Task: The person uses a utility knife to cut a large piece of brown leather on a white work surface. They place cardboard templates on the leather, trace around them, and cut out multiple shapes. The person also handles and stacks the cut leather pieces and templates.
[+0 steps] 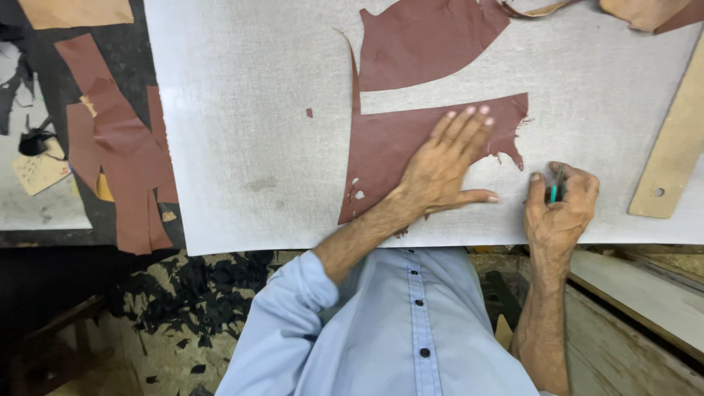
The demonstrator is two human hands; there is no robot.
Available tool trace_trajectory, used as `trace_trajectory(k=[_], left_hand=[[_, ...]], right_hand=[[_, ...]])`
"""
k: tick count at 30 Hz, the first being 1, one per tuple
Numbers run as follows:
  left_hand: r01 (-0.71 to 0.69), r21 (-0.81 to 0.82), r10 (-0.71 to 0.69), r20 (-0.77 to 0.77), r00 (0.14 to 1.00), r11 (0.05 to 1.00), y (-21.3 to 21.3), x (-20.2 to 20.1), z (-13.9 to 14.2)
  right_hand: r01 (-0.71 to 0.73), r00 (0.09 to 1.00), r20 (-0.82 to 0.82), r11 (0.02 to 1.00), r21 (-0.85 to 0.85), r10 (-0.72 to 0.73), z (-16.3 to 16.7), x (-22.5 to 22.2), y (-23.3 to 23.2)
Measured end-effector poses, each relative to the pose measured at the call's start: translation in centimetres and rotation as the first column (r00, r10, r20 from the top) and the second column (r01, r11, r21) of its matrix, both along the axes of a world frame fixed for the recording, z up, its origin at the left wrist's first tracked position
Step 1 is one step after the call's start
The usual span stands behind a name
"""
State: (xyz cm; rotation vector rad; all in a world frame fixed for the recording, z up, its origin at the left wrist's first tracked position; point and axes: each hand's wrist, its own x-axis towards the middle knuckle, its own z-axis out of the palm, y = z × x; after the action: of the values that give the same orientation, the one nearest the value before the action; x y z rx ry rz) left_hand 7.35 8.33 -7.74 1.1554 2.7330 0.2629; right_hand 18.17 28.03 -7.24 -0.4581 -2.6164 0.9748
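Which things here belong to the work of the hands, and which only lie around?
In use:
- left hand pressed flat on the reddish-brown leather sheet
- right hand gripping a small teal-handled cutting tool
- grey cutting board underneath

Lying about:
- curved reddish-brown leather offcut
- pale wooden strip with a hole
- pile of reddish-brown scraps off the board
- black cuttings on the floor

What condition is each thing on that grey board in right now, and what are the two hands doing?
Lower leather piece: flat on the board, ragged right edge, small holes, pinned by a hand.
Upper leather piece: flat, curved cut edge, untouched.
Left hand: fingers spread, pressing the lower piece.
Right hand: closed around a small cutting tool.
Wooden strip: lying flat, untouched.
Grey board: lying flat.
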Motion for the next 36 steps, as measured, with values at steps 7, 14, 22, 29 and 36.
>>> trace_trajectory(k=[7,14,22,29,36], left_hand=[[-0.351,0.103,0.36,-0.082,0.929,0.931,-11.9,2.1,-1.1],[-0.395,0.052,0.397,-0.022,0.918,0.917,-11.3,4.4,0.6],[-0.174,0.43,0.185,0.016,0.983,0.886,-11.2,14.0,5.0],[-0.282,0.17,0.037,0.798,0.602,0.944,-12.9,16.2,-0.1],[-0.272,-0.328,0.413,0.829,0.376,0.905,-14.9,16.5,-10.0]], right_hand=[[-0.056,0.998,0.028,0.998,0.037,0.055,-1.0,-0.6,1.2],[-0.121,0.992,-0.056,0.989,-0.084,0.117,-0.7,1.3,1.9],[0.124,0.991,-0.033,0.977,-0.173,-0.131,1.6,10.7,-2.3],[0.203,0.979,0.005,0.971,-0.131,-0.204,1.5,13.0,-4.8],[0.28,0.959,0.063,0.957,-0.069,-0.276,1.7,10.7,0.7]])
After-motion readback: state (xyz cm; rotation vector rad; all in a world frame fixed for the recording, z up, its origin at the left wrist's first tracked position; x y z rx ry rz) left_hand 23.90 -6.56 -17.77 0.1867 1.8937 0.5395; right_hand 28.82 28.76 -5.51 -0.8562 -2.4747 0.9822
